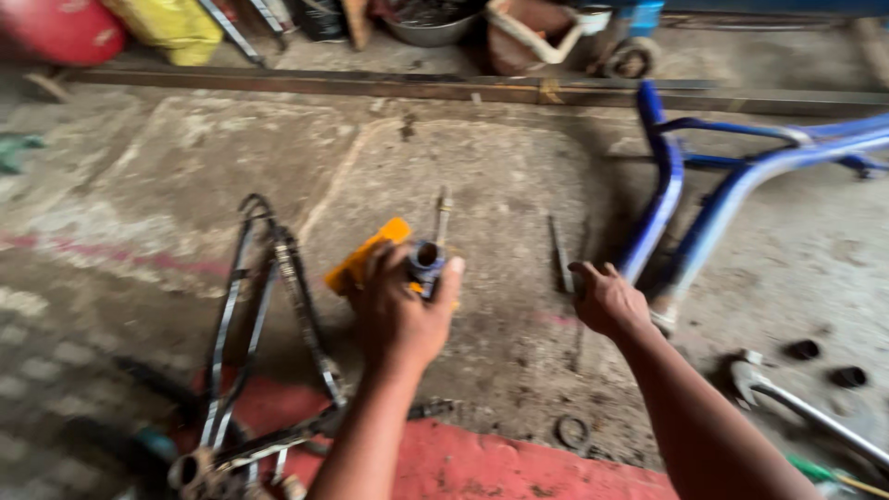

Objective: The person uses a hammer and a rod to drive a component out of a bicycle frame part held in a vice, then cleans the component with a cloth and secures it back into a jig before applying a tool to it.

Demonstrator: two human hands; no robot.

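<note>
My left hand [400, 310] is closed around a small dark metal cylinder [427, 260], held up over the concrete floor, its open end facing the camera. Behind it lies a yellow flat piece [363, 262] and a thin metal rod [443, 218]. My right hand [607, 296] hovers to the right with fingers loosely curled, holding nothing, close to a slim metal rod [559, 255] on the floor and to the lower end of a blue tubular frame [671, 185].
A black bicycle frame part [269, 315] lies at the left over a red painted patch [482, 468]. A wrench [796, 403], two sockets [824, 363] and a ring [572, 431] lie at the right. A long steel bar [370, 85] and containers line the back.
</note>
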